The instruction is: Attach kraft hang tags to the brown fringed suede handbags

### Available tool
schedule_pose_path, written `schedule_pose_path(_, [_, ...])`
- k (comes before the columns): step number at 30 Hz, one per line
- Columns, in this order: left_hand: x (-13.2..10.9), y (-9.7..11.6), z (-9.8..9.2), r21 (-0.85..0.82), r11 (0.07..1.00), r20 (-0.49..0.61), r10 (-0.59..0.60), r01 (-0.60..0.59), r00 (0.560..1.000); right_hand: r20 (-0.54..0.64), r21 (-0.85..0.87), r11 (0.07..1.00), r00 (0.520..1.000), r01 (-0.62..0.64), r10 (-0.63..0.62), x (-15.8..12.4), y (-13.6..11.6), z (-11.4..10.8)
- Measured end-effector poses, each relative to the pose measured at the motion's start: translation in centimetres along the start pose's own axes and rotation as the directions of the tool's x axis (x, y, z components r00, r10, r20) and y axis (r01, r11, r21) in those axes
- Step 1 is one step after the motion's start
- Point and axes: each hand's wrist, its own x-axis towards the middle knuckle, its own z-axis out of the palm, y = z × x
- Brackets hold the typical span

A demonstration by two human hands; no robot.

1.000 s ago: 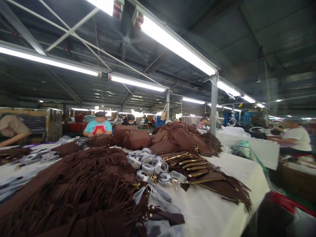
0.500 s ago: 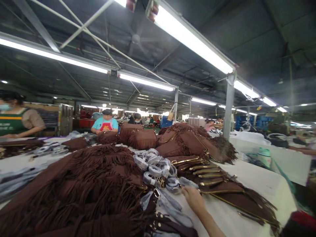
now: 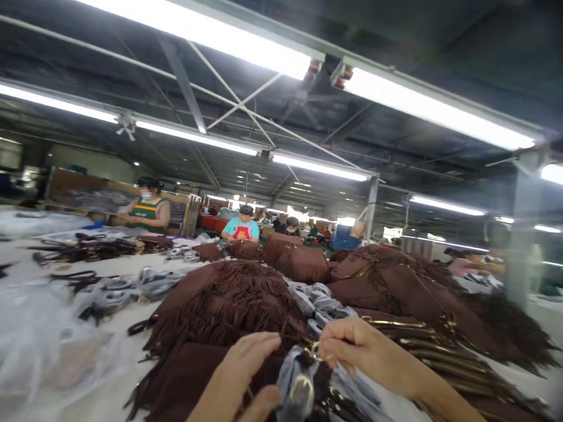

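My right hand (image 3: 358, 349) pinches a gold metal clasp (image 3: 314, 350) at the end of a dark brown strap wrapped in greyish plastic film (image 3: 288, 375). My left hand (image 3: 241, 372) is beside it, fingers stretched out and thumb apart, holding nothing. A gold buckle (image 3: 302, 390) shows through the film between my hands. Behind my left hand rises a pile of dark brown fringed bags (image 3: 233, 293). Coiled straps in grey film (image 3: 321, 302) lie just beyond my right hand. To its right are stacked brown bags with gold zippers (image 3: 444, 357).
More brown fringed bags (image 3: 396, 275) are heaped at the back right. At the left lie clear plastic sheeting (image 3: 53, 346), film-wrapped straps (image 3: 118, 293) and loose dark straps (image 3: 101, 246). Two people in aprons work across the table. A grey post (image 3: 523, 258) stands at the right.
The view has swung left. My left hand has come into the picture. My right hand, earlier by the coiled straps, now grips the gold clasp.
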Motion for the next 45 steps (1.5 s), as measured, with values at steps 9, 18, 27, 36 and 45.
schedule_pose_path(9, [-2.2, 2.7, -0.9, -0.462, 0.846, 0.246, -0.167, 0.267, 0.955, 0.098, 0.069, 0.992, 0.989, 0.103, -0.109, 1.7, -4.9, 6.5])
schedule_pose_path(18, [-3.5, -1.5, -0.9, -0.527, 0.819, -0.189, -0.374, 0.227, 0.908, 0.098, 0.117, 0.982, 0.983, 0.145, -0.157, 1.8, -4.1, 11.3])
schedule_pose_path(27, [-3.9, -2.8, -0.5, -0.575, 0.772, -0.202, -0.454, 0.270, 0.868, -0.116, 0.033, 0.980, 0.975, 0.196, -0.191, 3.0, -2.5, 16.1])
schedule_pose_path(36, [-4.0, -5.2, 0.5, -0.763, 0.544, -0.175, -0.694, 0.349, 0.699, -0.119, 0.018, 0.992, 0.986, 0.124, -0.121, 1.2, -0.3, 15.5])
schedule_pose_path(45, [-3.9, -5.1, 1.3, -0.749, 0.551, -0.125, -0.664, 0.369, 0.737, -0.210, -0.072, 0.973, 0.951, 0.218, -0.229, 1.5, 1.6, 15.9])
